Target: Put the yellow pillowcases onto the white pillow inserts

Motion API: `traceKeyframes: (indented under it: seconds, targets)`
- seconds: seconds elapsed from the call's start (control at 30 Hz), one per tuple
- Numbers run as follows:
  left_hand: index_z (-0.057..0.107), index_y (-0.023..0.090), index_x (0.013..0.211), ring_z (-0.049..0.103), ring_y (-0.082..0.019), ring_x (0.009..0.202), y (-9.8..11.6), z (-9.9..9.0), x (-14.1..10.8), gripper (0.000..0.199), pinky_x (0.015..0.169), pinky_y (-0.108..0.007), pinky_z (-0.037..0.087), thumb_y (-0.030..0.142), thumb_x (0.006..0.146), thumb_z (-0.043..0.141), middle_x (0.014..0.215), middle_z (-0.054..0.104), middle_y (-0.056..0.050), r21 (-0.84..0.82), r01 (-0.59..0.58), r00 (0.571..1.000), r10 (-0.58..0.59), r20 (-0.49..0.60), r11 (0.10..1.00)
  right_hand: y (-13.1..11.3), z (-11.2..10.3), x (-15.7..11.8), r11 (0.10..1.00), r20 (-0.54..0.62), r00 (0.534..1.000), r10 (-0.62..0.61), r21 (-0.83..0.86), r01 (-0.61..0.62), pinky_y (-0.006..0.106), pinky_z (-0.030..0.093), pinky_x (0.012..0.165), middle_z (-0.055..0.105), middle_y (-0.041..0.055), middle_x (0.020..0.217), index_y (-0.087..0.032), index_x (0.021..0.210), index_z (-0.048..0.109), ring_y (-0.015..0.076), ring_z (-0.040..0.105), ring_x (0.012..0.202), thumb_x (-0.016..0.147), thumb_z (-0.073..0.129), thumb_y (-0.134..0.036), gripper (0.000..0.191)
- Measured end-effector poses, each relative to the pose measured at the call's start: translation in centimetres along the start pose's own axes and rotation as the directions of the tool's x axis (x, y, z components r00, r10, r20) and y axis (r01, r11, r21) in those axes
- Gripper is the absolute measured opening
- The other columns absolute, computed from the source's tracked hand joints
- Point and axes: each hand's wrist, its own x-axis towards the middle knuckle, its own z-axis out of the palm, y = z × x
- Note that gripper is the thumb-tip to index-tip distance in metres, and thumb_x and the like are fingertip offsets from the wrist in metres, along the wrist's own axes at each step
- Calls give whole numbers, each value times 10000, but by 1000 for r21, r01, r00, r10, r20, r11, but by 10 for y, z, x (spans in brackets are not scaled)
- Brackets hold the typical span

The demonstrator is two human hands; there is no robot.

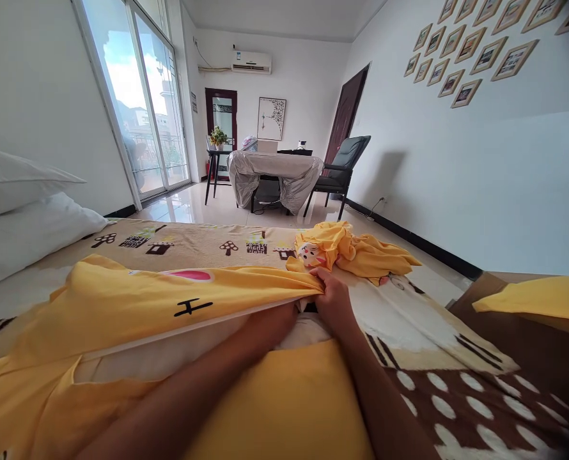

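A yellow fabric cover (135, 300) with a pink patch and a black printed mark lies across the bed in front of me. Its long edge is lifted, and pale material (169, 348) shows in the opening. My right hand (331, 295) is closed on the cover's far right corner, thumb on top. My left hand (287, 319) reaches into the opening below that corner; its fingers are hidden under the fabric. More smooth yellow cloth (289, 396) spreads beneath my forearms. Beyond my right hand sits a crumpled yellow cloth (375, 255) printed with an animal face.
White pillows (35, 217) are stacked at the left. A patterned brown and beige blanket (438, 332) covers the bed. At the right edge lies another yellow cloth (538, 300). Past the bed stand a covered table (275, 163) and a dark chair (344, 166).
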Motion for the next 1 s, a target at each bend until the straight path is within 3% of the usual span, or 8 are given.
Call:
traceKeyframes:
  seconds: [0.17, 0.27, 0.33, 0.47, 0.67, 0.83, 0.9, 1.0]
  targets:
    - [496, 299, 1324, 315, -196, 1381, 5, -8, -5, 465, 1170, -410, 231, 160, 892, 396, 1489, 376, 40, -11, -242, 959, 241, 147, 970, 0, -7, 3, 1000, 108, 994, 12, 8, -13, 271, 421, 686, 690, 37, 845, -176, 927, 636, 201, 600, 764, 595, 467, -187, 373]
    - [505, 282, 1315, 320, -184, 1379, 8, -16, -6, 454, 1167, -385, 234, 147, 898, 385, 1498, 362, 30, -93, -286, 933, 300, 201, 954, -2, -14, 4, 1000, 203, 979, 23, 7, -25, 268, 428, 683, 687, 49, 863, -162, 923, 642, 206, 604, 781, 555, 495, -183, 397]
    - [521, 266, 1296, 341, -176, 1366, 10, -20, -6, 439, 1163, -369, 241, 141, 897, 385, 1500, 360, 23, -134, -294, 925, 317, 208, 946, -5, -17, 3, 999, 166, 986, 30, -46, -22, 275, 427, 699, 675, 61, 871, -156, 891, 645, 211, 601, 797, 541, 492, -178, 382]
    - [521, 254, 1292, 379, -181, 1343, 9, -20, -6, 403, 1142, -373, 282, 206, 917, 382, 1476, 403, 10, -131, -184, 966, 203, 157, 974, -11, -16, -1, 992, 22, 999, -23, -121, 26, 285, 415, 719, 660, 64, 849, -168, 816, 629, 207, 587, 791, 571, 466, -183, 295]
    - [537, 253, 1283, 480, -189, 1266, 6, -11, -2, 386, 1098, -350, 354, 326, 940, 373, 1397, 507, 7, -85, -57, 994, 64, 84, 995, -6, -10, -2, 999, 55, 998, 35, 27, -37, 273, 425, 666, 678, 29, 798, -191, 858, 584, 201, 606, 748, 551, 489, -173, 322]
    - [467, 254, 1351, 374, -187, 1351, 4, -12, -1, 448, 1156, -376, 265, 395, 950, 328, 1459, 423, 8, -162, 91, 993, -77, 94, 983, 4, -8, 2, 976, 116, 993, 29, 209, -53, 272, 472, 653, 686, 33, 870, -186, 923, 563, 194, 620, 756, 550, 584, -190, 374]
    - [455, 266, 1358, 363, -175, 1357, 3, -10, 2, 457, 1161, -371, 262, 412, 953, 305, 1468, 407, 22, -212, 97, 990, -73, 120, 972, 3, -11, 2, 963, 167, 986, 18, 264, -63, 278, 490, 664, 695, 43, 878, -176, 943, 574, 196, 633, 770, 578, 604, -200, 367]
    - [469, 269, 1345, 445, -131, 1296, 2, -4, 10, 450, 1115, -304, 347, 344, 968, 233, 1441, 447, 40, -236, -2, 994, 29, 108, 972, -2, -17, 0, 973, 235, 972, 15, 221, -68, 293, 501, 698, 708, 51, 873, -172, 911, 610, 201, 646, 780, 625, 603, -197, 287]
